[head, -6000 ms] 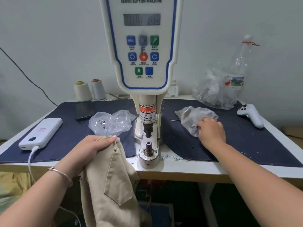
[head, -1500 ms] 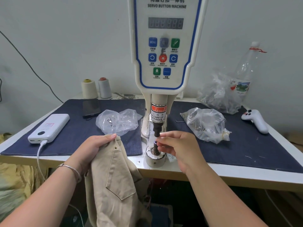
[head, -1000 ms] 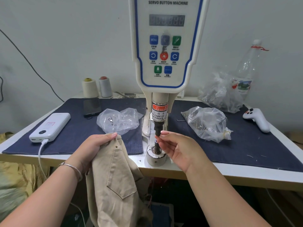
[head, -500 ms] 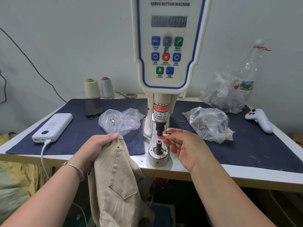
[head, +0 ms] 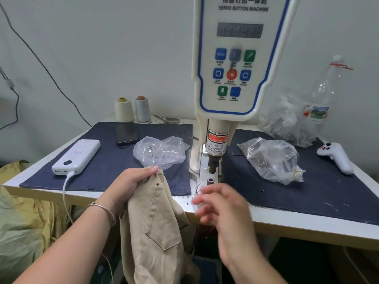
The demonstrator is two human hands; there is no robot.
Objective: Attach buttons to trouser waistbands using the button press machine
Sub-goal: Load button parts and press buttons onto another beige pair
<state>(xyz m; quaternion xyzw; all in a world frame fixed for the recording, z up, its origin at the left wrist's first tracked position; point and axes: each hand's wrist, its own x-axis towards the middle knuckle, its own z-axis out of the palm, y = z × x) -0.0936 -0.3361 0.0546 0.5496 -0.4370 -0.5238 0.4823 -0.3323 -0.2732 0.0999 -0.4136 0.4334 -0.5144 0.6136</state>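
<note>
Gripping one trousers (head: 155, 228), left hand (head: 131, 183); right hand (head: 223, 203) blurred, grip unclear; two thread cones (head: 124, 109).

Small garment workshop: a servo button machine (head: 239, 58) stands on a white desk (head: 307, 220) with denim mats, thread cones (head: 123, 109), bags of buttons (head: 272, 158) and beige trousers (head: 155, 226)

two thread cones (head: 123, 109), three plastic bags (head: 162, 151)

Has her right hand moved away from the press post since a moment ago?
Yes. The right hand has dropped from beside the post toward the table edge, nearer the person.
</note>
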